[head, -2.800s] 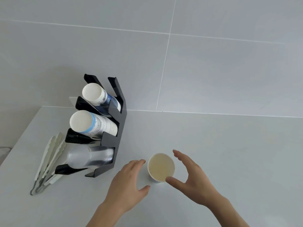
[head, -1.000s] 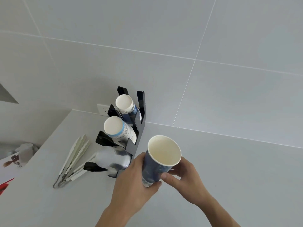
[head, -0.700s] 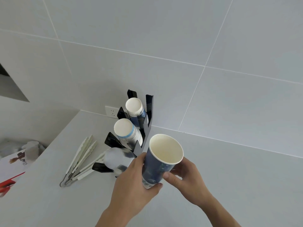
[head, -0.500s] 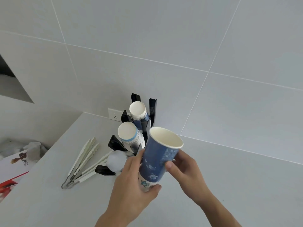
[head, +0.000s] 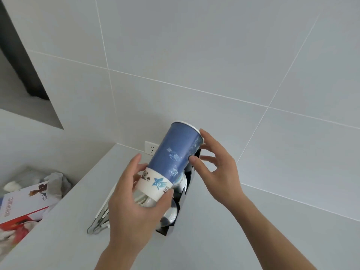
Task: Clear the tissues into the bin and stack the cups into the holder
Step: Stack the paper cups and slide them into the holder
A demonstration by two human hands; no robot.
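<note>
A tall blue paper cup [head: 176, 154] with a white base band is tilted in the air, its mouth pointing up and away toward the wall. My left hand [head: 136, 209] grips the white base end from below. My right hand [head: 216, 168] touches the cup's upper side and rim with thumb and fingertips, the fingers spread. Directly behind the cup stands the black cup holder [head: 187, 193], mostly hidden; a clear plastic cup stack [head: 169, 215] shows in its lowest slot.
White tongs [head: 99, 221] lie on the counter [head: 233, 230] left of the holder. Past the counter's left edge, lower down, sit crumpled tissues [head: 56, 182] and a red-and-white box [head: 21, 211]. A wall socket [head: 151, 148] is on the tiled wall behind.
The cup was lifted off the counter by both hands and tipped so its mouth now faces away toward the holder. My view has moved closer and to the right.
</note>
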